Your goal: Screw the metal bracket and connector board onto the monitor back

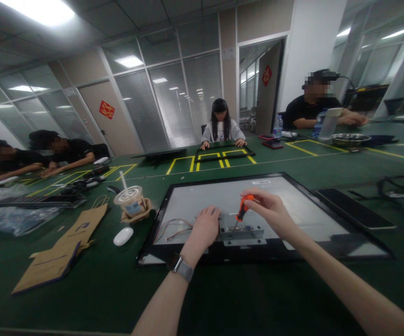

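Note:
A display panel (pixel 279 196) with a pale grey back and a black frame lies on the green table. Near its front edge sits a metal bracket (pixel 245 237) with a small circuit board. My right hand (pixel 266 207) is closed around the handle of an orange-and-black screwdriver (pixel 245 207), which tilts with its tip down at the board. My left hand (pixel 207 227) rests on the panel against the bracket's left side, its fingers laid out and their tips partly hidden. Thin wires (pixel 173 225) lie on the panel left of that hand.
To the left are an iced drink cup (pixel 131 203) in a cardboard holder, a white mouse-like case (pixel 123 236) and a paper bag (pixel 60 247). A dark phone-like slab (pixel 354 207) lies to the right. Across the table, a person handles a black frame (pixel 202 157); others sit either side.

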A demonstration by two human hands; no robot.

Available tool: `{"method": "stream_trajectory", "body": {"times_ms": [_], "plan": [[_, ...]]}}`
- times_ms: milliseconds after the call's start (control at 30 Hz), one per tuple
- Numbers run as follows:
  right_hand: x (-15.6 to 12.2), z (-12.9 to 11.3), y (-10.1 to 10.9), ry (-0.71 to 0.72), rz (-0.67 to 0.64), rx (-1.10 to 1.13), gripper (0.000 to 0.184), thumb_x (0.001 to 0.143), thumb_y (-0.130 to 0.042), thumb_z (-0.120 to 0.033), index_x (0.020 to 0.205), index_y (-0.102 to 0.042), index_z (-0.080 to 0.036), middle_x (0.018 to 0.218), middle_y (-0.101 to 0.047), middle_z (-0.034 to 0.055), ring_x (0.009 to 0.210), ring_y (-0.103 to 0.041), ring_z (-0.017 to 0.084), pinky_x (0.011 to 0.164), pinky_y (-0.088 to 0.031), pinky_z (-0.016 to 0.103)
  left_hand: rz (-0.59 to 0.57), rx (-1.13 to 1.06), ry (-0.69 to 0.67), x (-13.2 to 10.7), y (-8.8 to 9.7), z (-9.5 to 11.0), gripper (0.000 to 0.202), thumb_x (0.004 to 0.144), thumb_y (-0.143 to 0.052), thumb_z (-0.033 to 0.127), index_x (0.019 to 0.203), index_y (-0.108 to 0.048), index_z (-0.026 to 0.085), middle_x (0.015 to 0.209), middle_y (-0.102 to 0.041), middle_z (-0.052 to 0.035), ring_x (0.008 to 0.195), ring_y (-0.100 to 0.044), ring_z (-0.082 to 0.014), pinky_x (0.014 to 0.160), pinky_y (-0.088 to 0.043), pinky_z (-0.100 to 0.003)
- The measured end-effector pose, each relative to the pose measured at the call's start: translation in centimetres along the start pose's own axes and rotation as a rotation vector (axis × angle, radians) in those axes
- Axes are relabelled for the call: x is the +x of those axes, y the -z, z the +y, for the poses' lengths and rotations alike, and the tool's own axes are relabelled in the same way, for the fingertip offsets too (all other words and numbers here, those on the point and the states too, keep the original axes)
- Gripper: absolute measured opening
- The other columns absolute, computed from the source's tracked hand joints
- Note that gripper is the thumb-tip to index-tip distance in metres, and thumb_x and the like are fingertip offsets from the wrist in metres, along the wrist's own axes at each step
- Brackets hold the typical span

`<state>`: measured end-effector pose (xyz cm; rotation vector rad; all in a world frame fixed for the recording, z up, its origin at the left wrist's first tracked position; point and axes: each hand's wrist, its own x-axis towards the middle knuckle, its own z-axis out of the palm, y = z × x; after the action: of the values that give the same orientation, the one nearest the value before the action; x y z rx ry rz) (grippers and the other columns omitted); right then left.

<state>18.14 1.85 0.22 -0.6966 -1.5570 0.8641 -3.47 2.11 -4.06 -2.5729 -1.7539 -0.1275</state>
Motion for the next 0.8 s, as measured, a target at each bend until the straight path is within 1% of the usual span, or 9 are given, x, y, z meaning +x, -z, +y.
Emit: {"method": "stream_trajectory", "body": {"times_ms": [133, 200, 300, 367, 433, 533, 633, 700, 800], "plan": [[-0.06, 0.13, -0.23, 0.009, 0.018, 0.043, 0.022, 0.08, -0.077, -0.044, 0.086, -0.078, -0.022, 0.088, -0.069, 0.0045, 0.08, -0.068, 0.019, 0.072, -0.058, 0.032, 0.005, -0.006, 0.0, -0.04, -0.08, -0.01, 0.046, 0.099, -0.034, 0.01, 0.14, -0.053, 0.014, 0.148, -0.052, -0.0129, 0.135, -0.049, -0.0239, 0.114, -0.038, -0.037], [-0.19, 0.15, -0.22, -0.013, -0.004, 0.042, 0.023, 0.084, -0.073, -0.044, 0.094, -0.079, -0.023, 0.092, -0.071, 0.0053, 0.083, -0.069, 0.02, 0.075, -0.058, 0.033, 0.01, -0.006, -0.007, -0.04, -0.16, -0.05, 0.046, 0.099, -0.035, 0.011, 0.141, -0.053, 0.014, 0.148, -0.052, -0.013, 0.135, -0.049, -0.0241, 0.114, -0.038, -0.038], [-0.33, 0.01, -0.09, -0.059, -0.069, 0.051, 0.029, 0.09, -0.068, -0.042, 0.113, -0.076, -0.025, 0.103, -0.076, 0.0073, 0.096, -0.072, 0.023, 0.088, -0.058, 0.04, 0.008, -0.004, -0.003, -0.03, -0.25, -0.12, 0.046, 0.099, -0.035, 0.012, 0.142, -0.052, 0.014, 0.149, -0.052, -0.0131, 0.136, -0.049, -0.0249, 0.114, -0.038, -0.038], [-0.33, -0.17, -0.02, -0.06, -0.101, 0.08, 0.03, 0.094, -0.064, -0.041, 0.117, -0.074, -0.026, 0.107, -0.077, 0.0077, 0.102, -0.072, 0.024, 0.095, -0.056, 0.043, 0.007, -0.003, 0.003, -0.05, -0.23, -0.12, 0.046, 0.1, -0.035, 0.012, 0.142, -0.052, 0.014, 0.149, -0.051, -0.0132, 0.136, -0.048, -0.0252, 0.114, -0.038, -0.039], [-0.27, -0.35, 0.01, -0.047, -0.123, 0.104, 0.027, 0.095, -0.062, -0.04, 0.116, -0.074, -0.027, 0.108, -0.078, 0.0075, 0.105, -0.072, 0.023, 0.098, -0.055, 0.044, 0.012, -0.003, 0.005, -0.07, -0.17, -0.08, 0.045, 0.099, -0.036, 0.012, 0.141, -0.052, 0.015, 0.149, -0.051, -0.0135, 0.136, -0.049, -0.0251, 0.114, -0.038, -0.039], [-0.13, -0.52, 0.05, -0.04, -0.168, 0.109, 0.025, 0.091, -0.068, -0.036, 0.113, -0.074, -0.026, 0.114, -0.076, 0.008, 0.106, -0.071, 0.023, 0.095, -0.058, 0.041, 0.008, -0.004, 0.007, -0.04, -0.12, -0.02, 0.046, 0.099, -0.035, 0.011, 0.141, -0.052, 0.015, 0.149, -0.051, -0.0146, 0.135, -0.05, -0.0244, 0.114, -0.039, -0.039], [-0.03, -0.52, 0.22, -0.034, -0.202, 0.121, 0.027, 0.085, -0.075, -0.031, 0.111, -0.074, -0.025, 0.111, -0.076, 0.0075, 0.1, -0.073, 0.022, 0.089, -0.061, 0.039, -0.003, -0.007, 0.011, 0.04, -0.15, -0.02, 0.046, 0.098, -0.035, 0.01, 0.141, -0.053, 0.015, 0.148, -0.052, -0.0143, 0.134, -0.051, -0.024, 0.113, -0.04, -0.038], [-0.02, -0.49, 0.34, -0.04, -0.209, 0.122, 0.027, 0.084, -0.076, -0.029, 0.11, -0.074, -0.024, 0.107, -0.077, 0.0068, 0.095, -0.074, 0.022, 0.087, -0.062, 0.038, -0.003, -0.005, 0.013, 0.06, -0.16, -0.03, 0.047, 0.098, -0.035, 0.009, 0.141, -0.053, 0.015, 0.148, -0.052, -0.0138, 0.135, -0.05, -0.0243, 0.113, -0.04, -0.038], [-0.07, -0.47, 0.34, -0.036, -0.204, 0.114, 0.025, 0.086, -0.075, -0.027, 0.111, -0.073, -0.024, 0.107, -0.078, 0.008, 0.096, -0.075, 0.023, 0.087, -0.063, 0.039, -0.004, 0.002, 0.012, 0.0, -0.07, 0.0, 0.047, 0.098, -0.035, 0.009, 0.142, -0.052, 0.015, 0.149, -0.052, -0.0138, 0.136, -0.05, -0.0243, 0.114, -0.038, -0.038]]}}
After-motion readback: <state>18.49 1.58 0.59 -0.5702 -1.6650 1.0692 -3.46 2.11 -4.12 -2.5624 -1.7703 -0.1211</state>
